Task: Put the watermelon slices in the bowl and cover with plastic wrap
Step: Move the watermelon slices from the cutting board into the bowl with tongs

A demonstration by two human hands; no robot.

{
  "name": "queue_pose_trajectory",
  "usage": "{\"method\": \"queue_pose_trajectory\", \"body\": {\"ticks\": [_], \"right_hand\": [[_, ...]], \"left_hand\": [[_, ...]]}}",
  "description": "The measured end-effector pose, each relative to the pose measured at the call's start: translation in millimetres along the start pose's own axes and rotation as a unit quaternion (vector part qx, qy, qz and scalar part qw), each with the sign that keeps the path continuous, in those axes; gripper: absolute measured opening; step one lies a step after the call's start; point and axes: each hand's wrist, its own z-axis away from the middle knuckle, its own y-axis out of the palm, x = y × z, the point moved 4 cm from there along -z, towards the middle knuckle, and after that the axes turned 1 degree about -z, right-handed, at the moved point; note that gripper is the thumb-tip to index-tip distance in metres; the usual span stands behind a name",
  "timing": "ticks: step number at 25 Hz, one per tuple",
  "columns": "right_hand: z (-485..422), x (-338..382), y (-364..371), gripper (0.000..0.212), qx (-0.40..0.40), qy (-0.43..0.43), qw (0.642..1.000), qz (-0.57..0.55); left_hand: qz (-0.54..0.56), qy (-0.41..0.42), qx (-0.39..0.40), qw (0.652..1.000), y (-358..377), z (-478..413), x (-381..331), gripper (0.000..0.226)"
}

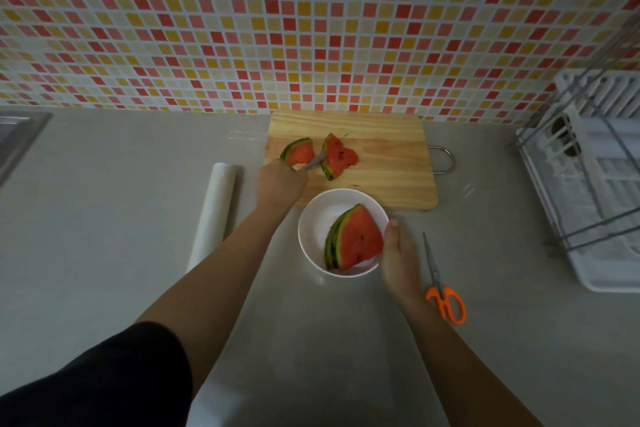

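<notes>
A white bowl (318, 218) stands on the counter in front of the wooden cutting board (388, 163). Stacked watermelon slices (356, 239) lie in the bowl. Two more slices remain on the board, a left slice (300, 150) and a right slice (338, 155). My left hand (280, 184) reaches over the board's front left corner and grips a metal utensil (316, 161), whose tip lies between those two slices. My right hand (398, 250) holds the bowl at its right rim, thumb on the edge. A roll of plastic wrap (214, 215) lies left of my left arm.
Orange-handled scissors (444, 288) lie right of my right hand. A white dish rack (595, 184) fills the right side of the counter. A sink edge (17, 139) shows at the far left. A mosaic tiled wall (311, 28) rises behind the board.
</notes>
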Motion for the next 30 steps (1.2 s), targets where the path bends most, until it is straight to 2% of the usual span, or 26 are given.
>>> {"method": "queue_pose_trajectory", "body": {"ticks": [5,9,11,13,15,18,20,22,23,25,27,30], "right_hand": [[0,1,0,0.050,-0.005,-0.003,1.000,-0.011],[1,1,-1,0.050,-0.002,0.000,1.000,-0.017],[1,2,-1,0.049,-0.002,0.001,1.000,-0.021],[2,3,-1,0.048,-0.001,-0.005,1.000,-0.023],[2,4,-1,0.045,-0.001,-0.016,1.000,-0.023],[2,4,-1,0.045,-0.007,-0.023,0.999,-0.025],[2,4,-1,0.047,-0.008,-0.020,0.999,-0.024],[1,4,-1,0.048,-0.005,-0.015,1.000,-0.021],[1,3,-1,0.050,-0.004,-0.012,1.000,-0.019],[1,0,0,0.053,-0.006,0.000,1.000,-0.010],[0,-2,1,0.058,-0.009,0.012,1.000,-0.002],[-2,-5,2,0.061,-0.007,0.026,1.000,0.001]], "left_hand": [[-0.060,0.022,-0.033,0.997,-1,2,-13,0.032],[-0.045,0.030,-0.054,0.997,-2,4,-16,0.021],[-0.048,0.048,-0.072,0.995,-3,5,-19,0.024],[-0.088,0.086,-0.104,0.987,-8,8,-26,0.029],[-0.151,0.112,-0.126,0.974,-14,12,-28,0.024],[-0.184,0.116,-0.117,0.969,-20,7,-19,0.014],[-0.129,0.093,-0.107,0.981,-26,4,-6,0.026],[0.000,0.025,-0.087,0.996,-31,-1,14,0.044],[0.088,-0.025,-0.060,0.994,-30,-2,25,0.045],[0.236,-0.109,0.008,0.965,-22,0,43,0.035],[0.255,-0.138,0.049,0.956,-11,0,51,0.030],[0.255,-0.137,0.085,0.953,-1,-3,45,0.026]]}}
